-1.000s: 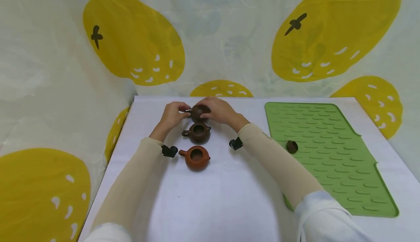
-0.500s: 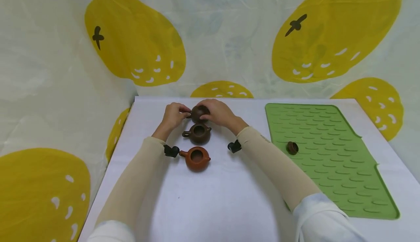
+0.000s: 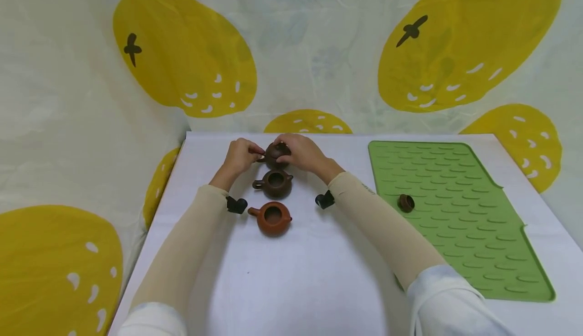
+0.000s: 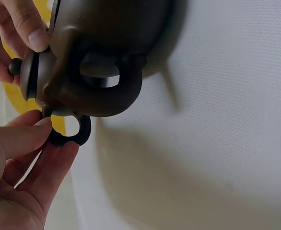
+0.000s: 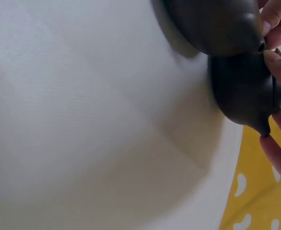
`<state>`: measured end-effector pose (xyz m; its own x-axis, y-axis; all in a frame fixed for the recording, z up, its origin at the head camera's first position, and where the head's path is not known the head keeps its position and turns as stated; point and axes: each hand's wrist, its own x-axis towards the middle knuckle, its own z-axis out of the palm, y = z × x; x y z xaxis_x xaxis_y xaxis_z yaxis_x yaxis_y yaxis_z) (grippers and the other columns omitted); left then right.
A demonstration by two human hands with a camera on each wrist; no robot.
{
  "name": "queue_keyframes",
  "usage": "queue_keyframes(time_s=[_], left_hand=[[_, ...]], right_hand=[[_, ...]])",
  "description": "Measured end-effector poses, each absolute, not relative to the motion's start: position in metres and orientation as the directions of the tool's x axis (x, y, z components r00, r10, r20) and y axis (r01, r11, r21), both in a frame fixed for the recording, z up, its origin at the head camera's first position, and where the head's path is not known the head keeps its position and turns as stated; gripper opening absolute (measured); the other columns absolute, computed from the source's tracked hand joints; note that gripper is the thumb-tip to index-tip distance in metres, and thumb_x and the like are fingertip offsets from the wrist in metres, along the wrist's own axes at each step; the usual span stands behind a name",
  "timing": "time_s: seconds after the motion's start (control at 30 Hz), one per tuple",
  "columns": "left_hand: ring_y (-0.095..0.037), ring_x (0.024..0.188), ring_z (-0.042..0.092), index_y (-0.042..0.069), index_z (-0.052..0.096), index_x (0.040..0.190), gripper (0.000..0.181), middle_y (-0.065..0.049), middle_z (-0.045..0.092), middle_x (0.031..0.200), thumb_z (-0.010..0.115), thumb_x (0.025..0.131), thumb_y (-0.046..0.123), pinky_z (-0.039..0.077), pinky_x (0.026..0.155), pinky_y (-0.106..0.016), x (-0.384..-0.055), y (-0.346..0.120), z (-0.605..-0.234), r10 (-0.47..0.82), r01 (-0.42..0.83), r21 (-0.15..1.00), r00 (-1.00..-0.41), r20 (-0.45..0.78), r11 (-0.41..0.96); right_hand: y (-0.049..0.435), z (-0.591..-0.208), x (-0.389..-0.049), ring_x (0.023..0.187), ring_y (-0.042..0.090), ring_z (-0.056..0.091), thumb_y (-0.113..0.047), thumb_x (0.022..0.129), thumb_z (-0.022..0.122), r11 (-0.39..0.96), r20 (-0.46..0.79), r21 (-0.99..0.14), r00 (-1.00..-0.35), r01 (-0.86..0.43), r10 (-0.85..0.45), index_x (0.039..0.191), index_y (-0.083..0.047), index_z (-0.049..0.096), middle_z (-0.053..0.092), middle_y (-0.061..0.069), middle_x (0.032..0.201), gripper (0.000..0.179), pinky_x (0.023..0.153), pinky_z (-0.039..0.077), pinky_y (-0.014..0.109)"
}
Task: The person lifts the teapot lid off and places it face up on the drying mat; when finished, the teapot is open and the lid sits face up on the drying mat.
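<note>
Three small teapots stand in a column on the white table. At the back, a dark brown lidded teapot (image 3: 275, 158) is between both hands. My left hand (image 3: 240, 158) pinches its ring handle (image 4: 85, 130) between thumb and fingers. My right hand (image 3: 304, 153) grips the other side, with fingers by the lid (image 4: 30, 76) and a fingertip at the spout (image 5: 262, 126). Just in front sits a second brown teapot (image 3: 286, 190), lidless, its handle (image 4: 131, 91) pointing left. Nearest is an orange-brown teapot (image 3: 272, 231), also lidless.
A green ridged mat (image 3: 455, 174) lies on the right of the table (image 3: 291, 285). On its left part a small brown cup (image 3: 404, 203) lies tipped on its side. A pale curtain (image 3: 314, 47) printed with yellow fruit hangs behind the table.
The back teapot has tilted slightly between the hands, and its lid shows more from above. Both hands keep their hold. The other teapots and the cup stay in place.
</note>
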<state>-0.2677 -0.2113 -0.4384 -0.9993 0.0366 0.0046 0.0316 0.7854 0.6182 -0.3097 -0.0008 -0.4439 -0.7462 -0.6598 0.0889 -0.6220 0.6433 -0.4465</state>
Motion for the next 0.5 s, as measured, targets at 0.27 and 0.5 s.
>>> queue_keyframes(time_s=[0.27, 0.5], left_hand=[[-0.022, 0.089, 0.073, 0.005, 0.082, 0.101, 0.013, -0.014, 0.080, 0.098, 0.074, 0.091, 0.005, 0.049, 0.070, -0.021, -0.2672, -0.2105, -0.4366, 0.026, 0.023, 0.629, -1.000, 0.004, 0.777], [-0.024, 0.094, 0.073, 0.005, 0.082, 0.101, 0.013, -0.013, 0.080, 0.100, 0.074, 0.091, 0.006, 0.049, 0.073, -0.023, -0.2678, -0.2103, -0.4388, 0.033, 0.039, 0.613, -0.999, 0.021, 0.789]], right_hand=[[-0.0004, -0.4425, -0.3099, 0.118, 0.022, 0.065, -0.029, 0.092, 0.076, 0.631, 0.104, -0.465, -0.746, -0.621, -0.658, 0.130, -0.012, 0.063, 0.069, 0.006, 0.130, 0.044, 0.107, 0.051, 0.039], [0.0011, -0.4408, -0.3083, 0.117, 0.023, 0.066, -0.028, 0.092, 0.076, 0.622, 0.120, -0.478, -0.748, -0.620, -0.653, 0.131, -0.013, 0.064, 0.071, 0.006, 0.128, 0.043, 0.105, 0.052, 0.039]])
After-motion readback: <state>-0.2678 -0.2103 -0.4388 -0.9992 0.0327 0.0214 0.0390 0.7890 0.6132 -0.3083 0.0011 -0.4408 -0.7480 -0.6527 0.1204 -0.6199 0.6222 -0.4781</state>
